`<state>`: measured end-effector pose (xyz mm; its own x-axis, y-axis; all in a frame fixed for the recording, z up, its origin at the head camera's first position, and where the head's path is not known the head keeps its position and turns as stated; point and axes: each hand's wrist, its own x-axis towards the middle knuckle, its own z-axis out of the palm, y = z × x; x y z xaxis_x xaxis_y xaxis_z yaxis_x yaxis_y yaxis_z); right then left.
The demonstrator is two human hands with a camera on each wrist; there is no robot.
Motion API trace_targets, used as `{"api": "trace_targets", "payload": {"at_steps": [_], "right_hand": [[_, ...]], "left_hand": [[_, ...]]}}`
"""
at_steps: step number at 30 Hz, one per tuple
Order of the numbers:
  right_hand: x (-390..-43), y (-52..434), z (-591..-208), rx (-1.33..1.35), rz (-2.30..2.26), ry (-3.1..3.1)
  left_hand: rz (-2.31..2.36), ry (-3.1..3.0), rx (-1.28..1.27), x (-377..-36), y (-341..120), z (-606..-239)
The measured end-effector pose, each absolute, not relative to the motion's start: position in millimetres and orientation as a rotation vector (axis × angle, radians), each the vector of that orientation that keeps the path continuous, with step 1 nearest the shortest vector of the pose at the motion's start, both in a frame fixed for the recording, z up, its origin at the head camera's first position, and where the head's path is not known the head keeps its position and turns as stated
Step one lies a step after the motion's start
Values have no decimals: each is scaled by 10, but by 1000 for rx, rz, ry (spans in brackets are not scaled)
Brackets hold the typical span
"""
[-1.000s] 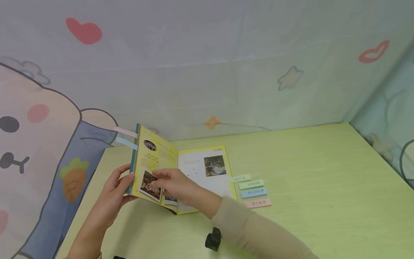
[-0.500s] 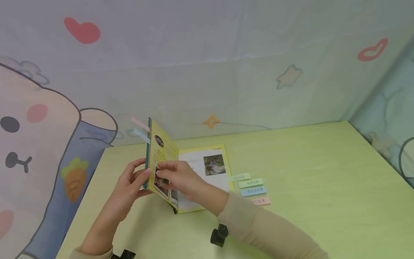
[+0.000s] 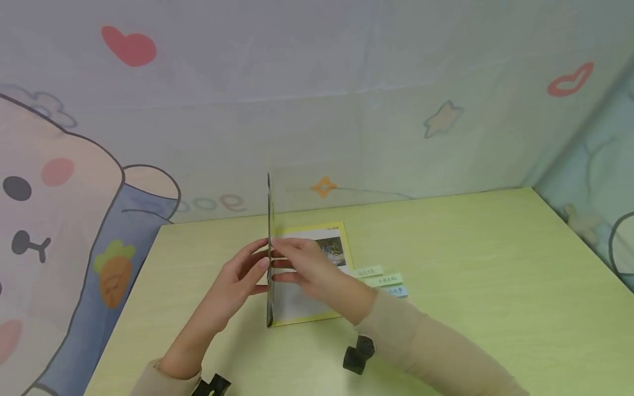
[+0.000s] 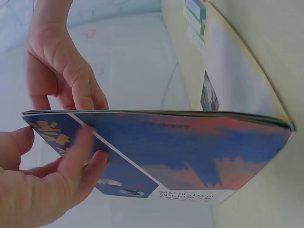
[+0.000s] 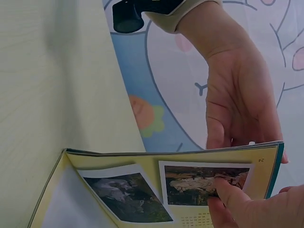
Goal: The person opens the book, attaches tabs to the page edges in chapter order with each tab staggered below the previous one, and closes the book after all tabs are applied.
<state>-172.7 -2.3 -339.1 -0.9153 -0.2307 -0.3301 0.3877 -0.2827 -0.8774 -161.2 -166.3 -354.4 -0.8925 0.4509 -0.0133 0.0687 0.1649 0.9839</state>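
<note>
Booklet (image 3: pixel 277 275) lying open on the yellow-green table (image 3: pixel 470 247), near its back-left part, right half flat and left half with the blue cover (image 4: pixel 180 152) raised upright, edge-on to the head camera. Left hand (image 3: pixel 241 275) flat against the cover's outside, fingers nearly straight, and right hand (image 3: pixel 309 268) on the inner picture page (image 5: pixel 190 183), fingertips pinching it against that cover. Best lowered onto the flat half slowly, right fingers slid out last, page edges kept square, the coloured tabs (image 3: pixel 378 278) left sticking out beyond the right edge unbent.
</note>
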Motion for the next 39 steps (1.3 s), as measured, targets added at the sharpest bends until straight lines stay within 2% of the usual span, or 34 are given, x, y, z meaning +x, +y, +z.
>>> {"api": "trace_targets", "payload": {"at_steps": [6, 19, 29, 39], "right_hand": [[-1751, 191, -3442, 200, -2275, 1551], [-1710, 691, -3650, 290, -2284, 1536], [-1664, 1054, -3971, 326, -2308, 1396], [-1583, 1233, -4229, 391, -2289, 1410]], "left_hand": [[1649, 2175, 721, -1631, -1538, -3693], [1391, 2246, 909, -1730, -1231, -4058], [1013, 2423, 1013, -1816, -1180, -4340], [766, 2535, 1018, -1764, -1159, -4427]]}}
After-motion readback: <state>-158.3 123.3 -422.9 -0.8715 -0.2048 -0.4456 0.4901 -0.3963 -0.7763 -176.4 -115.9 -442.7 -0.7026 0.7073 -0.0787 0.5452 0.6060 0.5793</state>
